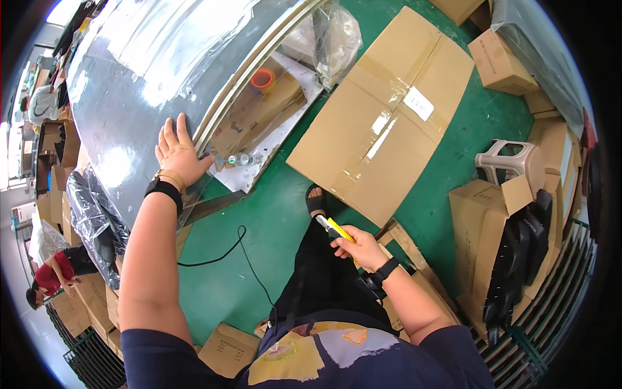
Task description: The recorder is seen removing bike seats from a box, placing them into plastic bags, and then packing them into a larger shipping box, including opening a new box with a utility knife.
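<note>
My left hand (178, 155) lies flat with fingers spread near the edge of a grey tabletop (116, 129) partly covered in clear plastic film. In my right hand (363, 247) is a yellow box cutter (340, 229), its metal end pointing up and left. Past the cutter, a large flat cardboard box (363, 136) rests on the green floor, sealed with clear tape and bearing a white label (418, 104). On a shelf below the tabletop are a roll of orange-red tape (262, 79) and a clear plastic bottle (241, 159) lying on its side.
A black cable (220, 259) loops over the green floor. An open carton (479, 240) with black parts and a beige plastic frame (512, 159) stand at the right. Slatted pallets (518, 363) line the lower right. A person in red (55, 273) bends over boxes at far left.
</note>
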Available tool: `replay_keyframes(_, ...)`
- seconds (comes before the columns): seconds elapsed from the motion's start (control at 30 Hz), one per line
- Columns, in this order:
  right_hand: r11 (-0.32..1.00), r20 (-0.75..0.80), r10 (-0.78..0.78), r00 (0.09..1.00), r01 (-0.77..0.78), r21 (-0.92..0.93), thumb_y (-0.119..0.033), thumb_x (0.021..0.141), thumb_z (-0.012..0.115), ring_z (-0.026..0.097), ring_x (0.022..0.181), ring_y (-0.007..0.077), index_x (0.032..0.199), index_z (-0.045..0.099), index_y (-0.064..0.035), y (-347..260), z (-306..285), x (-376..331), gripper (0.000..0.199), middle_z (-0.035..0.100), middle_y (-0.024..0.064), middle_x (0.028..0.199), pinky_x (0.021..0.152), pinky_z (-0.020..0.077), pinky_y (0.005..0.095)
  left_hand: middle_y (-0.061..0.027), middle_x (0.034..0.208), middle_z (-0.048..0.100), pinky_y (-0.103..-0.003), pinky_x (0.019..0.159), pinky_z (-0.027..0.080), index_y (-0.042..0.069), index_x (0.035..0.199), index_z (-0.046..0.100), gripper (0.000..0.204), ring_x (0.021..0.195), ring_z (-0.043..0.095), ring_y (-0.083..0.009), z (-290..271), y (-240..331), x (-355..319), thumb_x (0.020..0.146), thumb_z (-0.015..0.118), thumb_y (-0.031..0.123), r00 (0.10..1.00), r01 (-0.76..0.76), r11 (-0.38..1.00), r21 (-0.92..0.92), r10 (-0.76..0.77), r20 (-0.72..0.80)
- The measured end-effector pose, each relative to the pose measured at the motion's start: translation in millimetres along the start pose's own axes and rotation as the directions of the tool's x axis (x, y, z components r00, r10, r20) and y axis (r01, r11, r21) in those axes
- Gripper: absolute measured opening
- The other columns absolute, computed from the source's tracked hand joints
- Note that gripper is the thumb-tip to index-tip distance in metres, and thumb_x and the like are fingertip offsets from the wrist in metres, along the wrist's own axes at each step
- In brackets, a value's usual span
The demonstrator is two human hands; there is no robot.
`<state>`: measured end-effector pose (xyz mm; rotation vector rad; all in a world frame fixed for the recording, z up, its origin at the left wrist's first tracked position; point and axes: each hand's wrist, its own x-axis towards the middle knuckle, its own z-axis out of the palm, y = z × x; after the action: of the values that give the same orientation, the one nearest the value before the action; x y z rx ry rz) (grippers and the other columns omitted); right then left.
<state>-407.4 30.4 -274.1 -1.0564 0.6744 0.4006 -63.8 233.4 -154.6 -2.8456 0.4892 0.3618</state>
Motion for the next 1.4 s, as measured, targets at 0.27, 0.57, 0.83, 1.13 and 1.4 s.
replay_keyframes(0.27, 0.736, -0.111, -0.191, 0.975, 0.067, -0.673, -0.038, 0.087, 0.055, 0.056, 0.064, 0.0331, 0.089, 0.054, -0.0038, 16, 6, 10, 0.035, 0.061, 0.0146, 0.069, 0.069, 0.0441, 0.0370, -0.0217, 0.146, 0.007, -0.049, 0.108, 0.013, 0.011, 0.144, 0.004, 0.108, 0.135, 0.009, -0.0389, 2, -3, 0, 0.067, 0.075, 0.039, 1.000, 0.001, 1.000, -0.003, -0.001, -0.009)
replay_keyframes(0.57, 0.755, -0.261, -0.158, 0.952, -0.053, -0.653, -0.034, 0.085, 0.055, 0.055, 0.097, 0.0373, 0.105, 0.051, -0.0031, 64, 14, 35, 0.037, 0.058, 0.0208, 0.095, 0.082, 0.0439, 0.0429, -0.0225, 0.146, 0.009, -0.047, 0.108, 0.013, 0.009, 0.143, 0.006, 0.108, 0.135, 0.010, -0.0387, 4, -6, 0, 0.065, 0.076, 0.036, 0.998, -0.033, 0.998, -0.048, 0.030, -0.056)
replay_keyframes(0.83, 0.765, -0.439, -0.051, 0.897, -0.247, -0.595, -0.021, 0.076, 0.070, 0.059, 0.095, 0.0370, 0.109, 0.042, -0.0074, 79, 17, 90, 0.046, 0.061, 0.0188, 0.099, 0.080, 0.0464, 0.0423, -0.0231, 0.144, 0.011, -0.047, 0.108, 0.013, 0.009, 0.143, 0.008, 0.105, 0.134, 0.012, -0.0395, 9, -8, 0, 0.065, 0.075, 0.032, 0.993, -0.067, 0.995, -0.071, 0.060, -0.099)
replay_keyframes(1.13, 0.896, -0.589, -0.109, 0.800, -0.177, -0.406, -0.016, 0.075, 0.070, 0.059, 0.091, 0.0372, 0.107, 0.042, -0.0070, 98, 31, 119, 0.044, 0.061, 0.0189, 0.096, 0.078, 0.0461, 0.0418, -0.0234, 0.143, 0.012, -0.047, 0.108, 0.013, 0.010, 0.142, 0.008, 0.103, 0.133, 0.014, -0.0403, 13, -11, 1, 0.066, 0.074, 0.030, 0.984, -0.103, 0.992, -0.069, 0.092, -0.152)
replay_keyframes(1.4, 0.952, -0.661, -0.087, 0.745, -0.133, -0.275, -0.015, 0.075, 0.071, 0.059, 0.090, 0.0366, 0.106, 0.043, -0.0059, 108, 40, 122, 0.043, 0.060, 0.0196, 0.097, 0.078, 0.0466, 0.0401, -0.0245, 0.143, 0.012, -0.046, 0.108, 0.013, 0.010, 0.143, 0.007, 0.103, 0.132, 0.015, -0.0413, 17, -18, 2, 0.067, 0.074, 0.030, 0.980, -0.135, 0.989, -0.067, 0.123, -0.156)
